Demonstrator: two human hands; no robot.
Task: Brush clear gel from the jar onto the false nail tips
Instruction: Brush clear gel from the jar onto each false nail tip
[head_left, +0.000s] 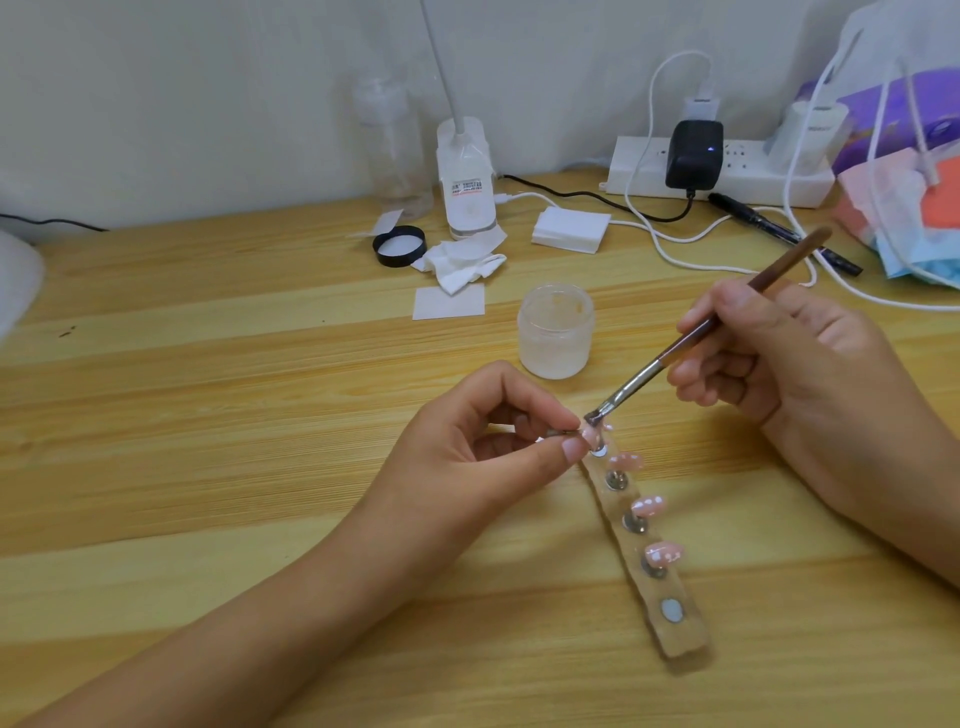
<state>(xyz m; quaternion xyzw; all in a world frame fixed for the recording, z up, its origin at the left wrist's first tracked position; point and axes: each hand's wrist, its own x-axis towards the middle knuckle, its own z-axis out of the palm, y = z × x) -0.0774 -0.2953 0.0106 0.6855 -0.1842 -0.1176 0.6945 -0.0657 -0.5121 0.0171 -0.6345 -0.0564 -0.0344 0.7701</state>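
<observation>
My left hand (483, 447) pinches a small metal stand with a pink nail tip (592, 432) on it, held just over the top end of the holder strip (670, 618). My right hand (779, 358) grips a brown-handled brush (670, 358); its bristles touch that pink tip. Three more pink tips, among them the nail tip (626, 461) and the nail tip (664, 552), stand on studs along the strip. One round pad near its lower end is bare. The frosted open gel jar (556, 332) stands on the wooden desk just beyond the hands.
A black jar lid (399, 248), crumpled wipes (460, 265) and white pads (449, 302) lie behind the jar. Further back are a clear pump bottle (395, 150), a white lamp base (465, 182), a power strip (717, 169) with cables, a black pen (779, 231) and bags at right.
</observation>
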